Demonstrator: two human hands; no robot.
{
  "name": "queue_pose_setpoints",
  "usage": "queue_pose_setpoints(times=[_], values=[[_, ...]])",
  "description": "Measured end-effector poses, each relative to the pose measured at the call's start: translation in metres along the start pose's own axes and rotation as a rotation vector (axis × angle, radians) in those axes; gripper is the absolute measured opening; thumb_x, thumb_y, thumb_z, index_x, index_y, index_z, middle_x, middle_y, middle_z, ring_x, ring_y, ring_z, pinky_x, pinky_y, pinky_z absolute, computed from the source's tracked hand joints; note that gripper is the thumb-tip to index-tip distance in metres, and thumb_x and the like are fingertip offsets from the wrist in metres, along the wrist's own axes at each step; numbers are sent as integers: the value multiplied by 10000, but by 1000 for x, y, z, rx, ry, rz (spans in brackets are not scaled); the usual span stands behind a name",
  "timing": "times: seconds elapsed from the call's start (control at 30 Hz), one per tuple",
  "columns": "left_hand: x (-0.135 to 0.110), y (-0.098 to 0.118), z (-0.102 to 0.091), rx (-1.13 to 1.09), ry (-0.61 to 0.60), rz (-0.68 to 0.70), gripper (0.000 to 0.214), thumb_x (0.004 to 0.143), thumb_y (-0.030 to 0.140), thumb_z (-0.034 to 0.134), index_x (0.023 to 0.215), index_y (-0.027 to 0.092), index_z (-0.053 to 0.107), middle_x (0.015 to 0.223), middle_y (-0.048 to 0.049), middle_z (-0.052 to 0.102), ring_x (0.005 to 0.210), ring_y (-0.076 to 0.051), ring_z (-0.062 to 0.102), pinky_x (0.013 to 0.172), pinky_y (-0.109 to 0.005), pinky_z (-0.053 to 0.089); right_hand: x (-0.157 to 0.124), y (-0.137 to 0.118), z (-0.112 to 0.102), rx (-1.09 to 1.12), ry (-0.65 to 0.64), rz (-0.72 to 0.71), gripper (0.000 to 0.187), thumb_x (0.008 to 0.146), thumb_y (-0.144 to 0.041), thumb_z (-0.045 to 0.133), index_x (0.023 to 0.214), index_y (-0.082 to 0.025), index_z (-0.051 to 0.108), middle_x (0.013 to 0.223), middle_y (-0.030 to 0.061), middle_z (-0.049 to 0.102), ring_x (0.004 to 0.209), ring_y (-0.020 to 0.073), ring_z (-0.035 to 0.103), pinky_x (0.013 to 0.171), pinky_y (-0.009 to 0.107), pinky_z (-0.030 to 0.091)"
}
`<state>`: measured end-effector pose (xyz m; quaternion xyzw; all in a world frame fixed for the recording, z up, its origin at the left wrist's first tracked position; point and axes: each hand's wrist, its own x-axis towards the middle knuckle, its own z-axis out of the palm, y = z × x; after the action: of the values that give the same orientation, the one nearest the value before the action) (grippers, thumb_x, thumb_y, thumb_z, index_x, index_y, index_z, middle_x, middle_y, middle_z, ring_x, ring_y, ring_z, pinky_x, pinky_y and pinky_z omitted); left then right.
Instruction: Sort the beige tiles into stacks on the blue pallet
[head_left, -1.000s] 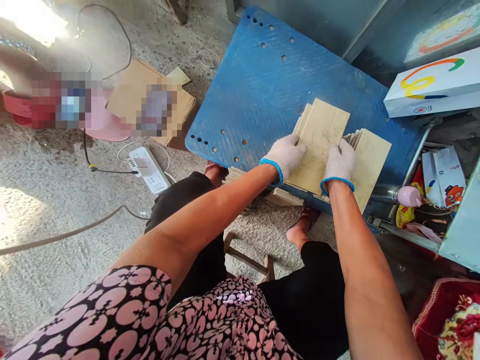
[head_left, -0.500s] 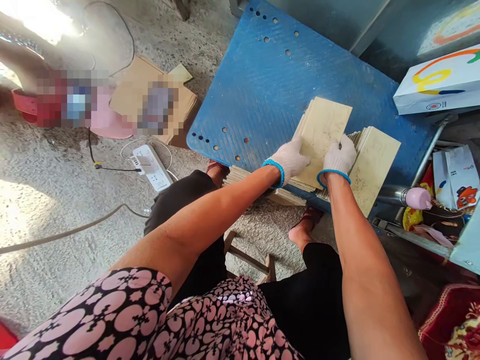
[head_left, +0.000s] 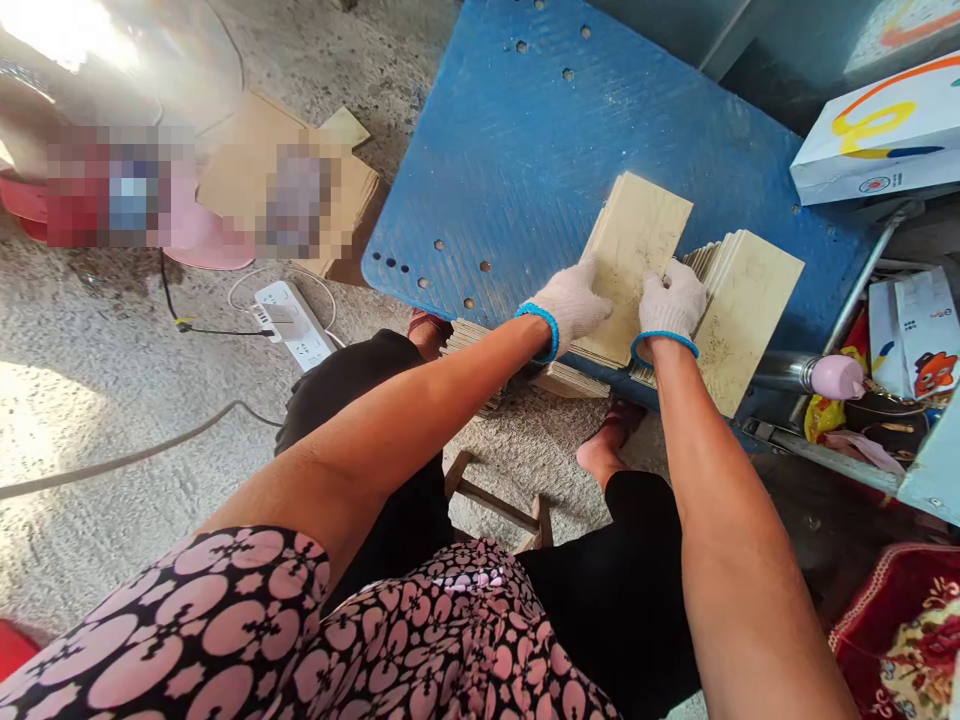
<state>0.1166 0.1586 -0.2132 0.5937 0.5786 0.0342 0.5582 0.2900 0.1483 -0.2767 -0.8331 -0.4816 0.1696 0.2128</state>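
A stack of thin pale wooden boards (head_left: 636, 245) lies on a blue perforated panel (head_left: 540, 150). My left hand (head_left: 571, 298), in a white glove with a blue cuff, grips the stack's near left edge. My right hand (head_left: 671, 300), gloved the same, holds its near right edge with the fingers curled over. A second fanned stack of the same boards (head_left: 742, 305) lies just to the right, touching my right hand. More boards (head_left: 480, 345) show below the panel's near edge.
A white box with coloured swirls (head_left: 877, 135) sits at the right. A metal bar with a pink cap (head_left: 814, 377) and packets (head_left: 915, 335) lie beside the panel. On the concrete floor are a power strip (head_left: 289, 322), cables, cardboard (head_left: 255, 175) and a wooden stool (head_left: 499, 505).
Both hands have stayed on the board stack and squared it slightly. The view has shifted a little, with the stack tilted more to the right.
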Motion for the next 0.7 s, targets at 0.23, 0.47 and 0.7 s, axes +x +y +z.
queue_pose_setpoints(times=[0.23, 0.47, 0.7], values=[[-6, 3, -4, 18, -13, 34, 750, 815, 249, 641, 1530, 195, 421, 1349, -140, 631, 1145, -274, 607, 951, -342, 489, 6, 1, -18, 19, -17, -53, 193, 868, -354, 602, 895, -182, 686, 861, 92, 649, 950, 272, 583, 923, 449, 470], [-21, 6, -7, 152, -44, 69, 823, 842, 276, 629, 1591, 155, 311, 1518, -153, 501, 1315, -304, 514, 1067, -350, 420, -58, 19, -60, 118, 78, -44, 284, 927, -399, 518, 1010, -170, 665, 1037, 121, 643, 1092, 276, 584, 983, 467, 466], [-26, 4, -8, 197, -72, 55, 666, 853, 295, 609, 1486, 157, 458, 1353, -146, 622, 1195, -287, 583, 945, -328, 463, -100, 32, -37, 78, -41, 39, 315, 895, -370, 504, 1087, -166, 647, 1101, 137, 666, 1126, 279, 571, 1042, 488, 429]])
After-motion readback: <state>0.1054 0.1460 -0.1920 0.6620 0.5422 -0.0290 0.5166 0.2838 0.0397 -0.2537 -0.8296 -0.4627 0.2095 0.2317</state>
